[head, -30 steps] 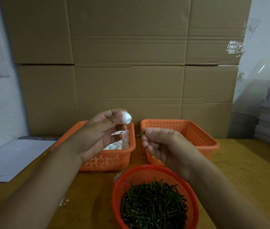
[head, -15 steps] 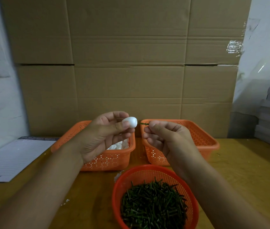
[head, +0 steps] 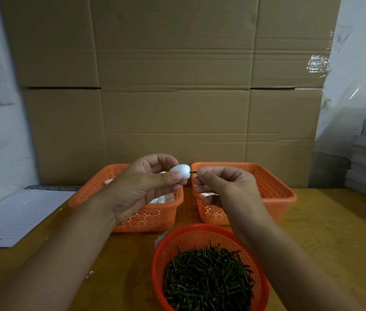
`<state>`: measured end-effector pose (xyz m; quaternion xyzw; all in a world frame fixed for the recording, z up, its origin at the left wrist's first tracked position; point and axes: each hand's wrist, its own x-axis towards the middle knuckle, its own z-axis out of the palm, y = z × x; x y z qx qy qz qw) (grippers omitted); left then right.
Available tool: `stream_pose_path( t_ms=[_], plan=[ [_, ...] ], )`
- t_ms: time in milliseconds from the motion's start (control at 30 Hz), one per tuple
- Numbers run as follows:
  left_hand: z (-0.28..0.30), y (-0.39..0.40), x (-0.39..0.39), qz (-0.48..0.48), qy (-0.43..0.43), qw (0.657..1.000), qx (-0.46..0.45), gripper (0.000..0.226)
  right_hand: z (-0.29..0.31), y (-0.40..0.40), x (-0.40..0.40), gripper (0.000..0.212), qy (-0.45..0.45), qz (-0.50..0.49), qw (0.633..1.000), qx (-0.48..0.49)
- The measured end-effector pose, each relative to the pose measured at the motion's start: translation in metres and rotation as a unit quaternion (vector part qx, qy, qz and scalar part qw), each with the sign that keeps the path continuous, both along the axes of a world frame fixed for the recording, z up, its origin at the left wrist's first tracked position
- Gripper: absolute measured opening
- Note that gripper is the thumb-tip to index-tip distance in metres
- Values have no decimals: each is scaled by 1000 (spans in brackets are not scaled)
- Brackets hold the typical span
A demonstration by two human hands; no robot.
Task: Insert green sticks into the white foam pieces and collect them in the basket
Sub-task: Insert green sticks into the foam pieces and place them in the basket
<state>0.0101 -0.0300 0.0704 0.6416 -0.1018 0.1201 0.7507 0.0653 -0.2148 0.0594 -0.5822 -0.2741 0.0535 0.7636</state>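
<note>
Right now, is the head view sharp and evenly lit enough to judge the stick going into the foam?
Head view: foam piece and green stick sharp at centre; lighting dim, darker toward the bottom edge; wide-angle bending at the sides; glare only on tape.

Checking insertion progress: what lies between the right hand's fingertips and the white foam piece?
In the head view, only a short stretch of green stick spans from the right hand to the foam piece, which the left hand holds.

Single head view, worn on the person, facing forward and slightly down. Close range: both forearms enter from the bottom edge, fingers (head: 202, 176) meet near frame centre. Table (head: 334, 221) fills the lower part below the fingers, cardboard wall (head: 177, 86) above and behind them.
</note>
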Motion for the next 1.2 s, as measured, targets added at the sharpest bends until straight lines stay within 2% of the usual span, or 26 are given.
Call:
stream_pose_path(
  t_ms=[633,833,967,1200],
  plan=[
    [1,-3,-1,38,-11,996,82,26,-3,0,0,11,-19,16,999,-46],
    [2,-5,0,58,-36,997,47,48,-4,4,-3,11,-18,36,995,-88],
    [1,-8,0,66,-41,995,56,34,-5,5,-3,10,-26,37,994,-95],
    [-1,-9,-1,60,-47,993,92,28,-7,5,-3,11,-30,37,993,-106]
  ],
)
